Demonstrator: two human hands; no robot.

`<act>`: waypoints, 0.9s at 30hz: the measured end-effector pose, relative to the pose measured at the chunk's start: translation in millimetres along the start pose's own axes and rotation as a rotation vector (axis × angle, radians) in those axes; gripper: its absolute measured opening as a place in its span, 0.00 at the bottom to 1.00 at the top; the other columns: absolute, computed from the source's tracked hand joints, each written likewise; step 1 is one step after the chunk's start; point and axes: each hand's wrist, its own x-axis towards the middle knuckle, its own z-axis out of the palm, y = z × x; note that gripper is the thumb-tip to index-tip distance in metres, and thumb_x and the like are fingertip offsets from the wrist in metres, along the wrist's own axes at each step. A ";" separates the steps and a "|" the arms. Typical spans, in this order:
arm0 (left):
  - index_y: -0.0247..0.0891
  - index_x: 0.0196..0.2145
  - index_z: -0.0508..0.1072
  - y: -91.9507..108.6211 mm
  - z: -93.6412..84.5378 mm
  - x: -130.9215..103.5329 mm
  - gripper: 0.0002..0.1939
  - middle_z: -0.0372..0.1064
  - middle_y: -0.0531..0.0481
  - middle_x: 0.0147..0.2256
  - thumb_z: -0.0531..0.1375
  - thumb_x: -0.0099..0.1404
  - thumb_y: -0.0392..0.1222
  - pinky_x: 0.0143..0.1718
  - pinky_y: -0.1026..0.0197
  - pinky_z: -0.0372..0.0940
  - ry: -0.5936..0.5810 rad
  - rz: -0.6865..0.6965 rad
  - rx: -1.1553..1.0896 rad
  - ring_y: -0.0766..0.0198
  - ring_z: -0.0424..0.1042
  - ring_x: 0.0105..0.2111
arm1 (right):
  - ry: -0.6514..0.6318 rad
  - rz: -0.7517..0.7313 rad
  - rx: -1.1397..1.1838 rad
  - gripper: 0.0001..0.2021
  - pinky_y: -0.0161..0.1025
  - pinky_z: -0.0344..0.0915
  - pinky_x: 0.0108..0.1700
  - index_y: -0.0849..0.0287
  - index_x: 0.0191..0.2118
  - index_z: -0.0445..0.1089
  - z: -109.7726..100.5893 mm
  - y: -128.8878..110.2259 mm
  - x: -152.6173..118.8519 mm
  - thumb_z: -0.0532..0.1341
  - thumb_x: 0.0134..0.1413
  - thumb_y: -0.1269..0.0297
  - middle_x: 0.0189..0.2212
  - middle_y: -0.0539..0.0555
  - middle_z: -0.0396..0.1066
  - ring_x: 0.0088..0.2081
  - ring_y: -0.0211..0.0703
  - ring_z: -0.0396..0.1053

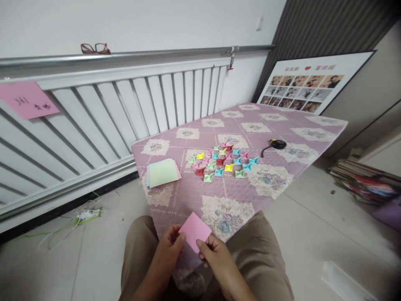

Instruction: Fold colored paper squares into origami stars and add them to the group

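Observation:
A pink square of paper [196, 230] is held above the near edge of the table, one corner pointing away. My left hand [171, 246] pinches its left corner between thumb and fingers. At the lower right side, my right hand [214, 253] grips the same sheet, thumb on top. Beyond them to the left lies a stack of coloured paper [163, 172], pale green uppermost. Several small folded paper shapes [221, 162] in green, yellow, pink, red and blue stand in rows near the middle of the table.
A patterned cloth covers the table [188, 194]. A black tape measure [278, 144] lies at its right. Behind are a white radiator [125, 104] and a pipe carrying glasses [95, 49]. A power strip [88, 215] sits on the left floor.

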 end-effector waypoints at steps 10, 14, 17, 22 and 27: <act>0.37 0.42 0.69 2.0 -8.5 40.8 0.13 0.71 0.50 0.31 0.56 0.58 0.35 0.34 0.62 0.60 -0.052 0.116 0.459 0.62 0.69 0.30 | 0.084 -0.274 -0.361 0.17 0.35 0.61 0.26 0.58 0.39 0.67 -27.7 -13.6 23.7 0.58 0.49 0.50 0.21 0.47 0.66 0.23 0.39 0.64; 0.39 0.50 0.67 5.0 -11.1 43.3 0.19 0.72 0.46 0.40 0.55 0.60 0.36 0.39 0.59 0.60 -0.012 0.149 0.809 0.57 0.70 0.38 | 0.240 -0.548 -0.647 0.16 0.43 0.66 0.39 0.58 0.45 0.67 -43.1 -12.4 34.2 0.57 0.51 0.56 0.33 0.55 0.71 0.35 0.46 0.69; 0.41 0.51 0.66 8.5 -10.8 41.1 0.19 0.73 0.46 0.42 0.53 0.62 0.37 0.41 0.59 0.60 -0.029 0.158 0.900 0.55 0.71 0.41 | 0.173 -0.708 -0.820 0.14 0.46 0.64 0.46 0.56 0.45 0.68 -42.0 -9.4 40.2 0.56 0.55 0.59 0.41 0.58 0.71 0.44 0.49 0.68; 0.40 0.50 0.67 12.9 -9.4 40.3 0.18 0.72 0.45 0.44 0.52 0.62 0.37 0.44 0.56 0.60 -0.046 0.157 1.013 0.53 0.71 0.43 | 0.105 -0.783 -1.048 0.23 0.53 0.59 0.53 0.56 0.55 0.62 -27.1 -9.6 52.0 0.59 0.54 0.57 0.51 0.60 0.67 0.53 0.54 0.62; 0.39 0.49 0.66 17.9 -10.7 41.2 0.17 0.72 0.44 0.42 0.52 0.62 0.38 0.40 0.56 0.61 -0.056 0.119 1.135 0.51 0.71 0.41 | 0.046 -0.738 -1.226 0.27 0.58 0.53 0.55 0.54 0.57 0.62 -22.7 -12.1 63.4 0.62 0.50 0.56 0.56 0.60 0.63 0.58 0.58 0.56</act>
